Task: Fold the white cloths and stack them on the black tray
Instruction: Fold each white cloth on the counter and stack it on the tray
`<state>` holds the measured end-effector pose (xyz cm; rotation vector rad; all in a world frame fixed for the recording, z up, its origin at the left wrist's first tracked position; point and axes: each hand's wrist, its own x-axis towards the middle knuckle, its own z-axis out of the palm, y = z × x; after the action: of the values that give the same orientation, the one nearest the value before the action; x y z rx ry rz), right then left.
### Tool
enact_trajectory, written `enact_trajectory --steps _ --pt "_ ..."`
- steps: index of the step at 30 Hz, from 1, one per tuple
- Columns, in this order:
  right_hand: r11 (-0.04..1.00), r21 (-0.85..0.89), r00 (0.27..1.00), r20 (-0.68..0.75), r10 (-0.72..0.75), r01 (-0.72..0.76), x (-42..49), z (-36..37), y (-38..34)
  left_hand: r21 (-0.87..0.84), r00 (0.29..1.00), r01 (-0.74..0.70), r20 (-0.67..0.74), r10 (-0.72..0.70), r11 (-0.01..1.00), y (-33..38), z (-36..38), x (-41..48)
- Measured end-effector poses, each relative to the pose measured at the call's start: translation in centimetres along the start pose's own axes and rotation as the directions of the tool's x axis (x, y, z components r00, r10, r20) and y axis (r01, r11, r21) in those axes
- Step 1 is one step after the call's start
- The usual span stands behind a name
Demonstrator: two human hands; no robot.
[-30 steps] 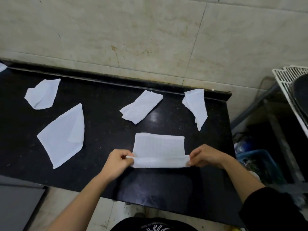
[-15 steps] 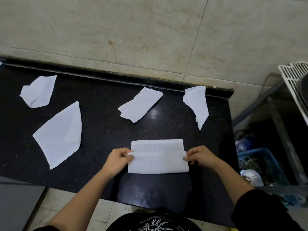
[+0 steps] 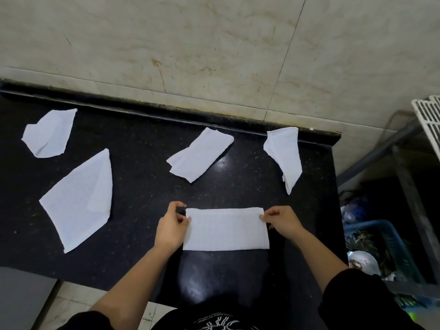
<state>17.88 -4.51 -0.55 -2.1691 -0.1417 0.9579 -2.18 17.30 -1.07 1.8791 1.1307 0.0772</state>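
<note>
My hands (image 3: pixel 172 226) (image 3: pixel 281 221) pinch a ribbed white rectangular cloth (image 3: pixel 226 229) flat on glossy speckled black tabletop (image 3: pixel 142 186), beige tiled wall (image 3: pixel 214 44) behind

Glossy speckled black stone counter (image 3: pixel 147 186); matt white textured cloth (image 3: pixel 226 231)

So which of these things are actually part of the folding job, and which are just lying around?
Part of the job: the cloth being folded, pinched by the left hand and right hand; four loose white cloths on the black counter.

Lying about: blue basket, white rack.
</note>
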Motion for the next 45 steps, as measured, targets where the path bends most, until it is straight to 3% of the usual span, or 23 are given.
enact_trajectory --steps 10,16,22,29,33,39,42,45 --pt "0.992 -0.106 0.992 -0.107 -0.073 0.062 -0.6 0.9 0.6 0.066 0.997 0.001 -0.082 0.004 0.998 -1.2 0.4 -1.4" --pt "0.977 -0.209 0.993 -0.121 0.006 -0.032 -2.1 1.6 1.3 0.097 0.993 -0.111 -0.035 0.115 0.989 -2.8 1.1 -4.2" --pt "0.941 -0.309 0.983 -0.158 0.088 -0.134 -3.3 2.6 0.0 0.157 0.997 -0.08 0.0 0.081 0.984 -3.5 1.3 -4.1" --pt "0.958 -0.068 0.954 -0.14 0.266 -0.277 -2.8 3.1 -0.4 0.088 0.999 -0.037 0.027 0.035 0.995 -3.6 1.1 -3.4" --pt "0.969 0.032 0.964 -0.104 0.246 -0.244 -3.5 3.3 -0.5 0.075 0.999 -0.022 0.046 0.019 0.997 -3.6 1.0 -3.2" --pt "0.943 0.29 0.957 -0.184 0.224 -0.165 -4.0 3.5 -0.7 0.025 0.996 -0.008 0.085 0.006 1.0 -3.9 0.6 -2.8" --pt "0.884 0.423 0.93 -0.205 0.305 -0.197 -4.1 3.4 -1.2 -0.082 0.991 0.03 0.13 -0.019 0.996 -4.2 0.3 -2.5" --pt "0.882 0.437 0.94 -0.193 0.281 -0.174 -4.5 3.5 -2.2 -0.242 0.981 0.096 0.185 -0.051 0.965 -4.2 -0.2 -2.4"
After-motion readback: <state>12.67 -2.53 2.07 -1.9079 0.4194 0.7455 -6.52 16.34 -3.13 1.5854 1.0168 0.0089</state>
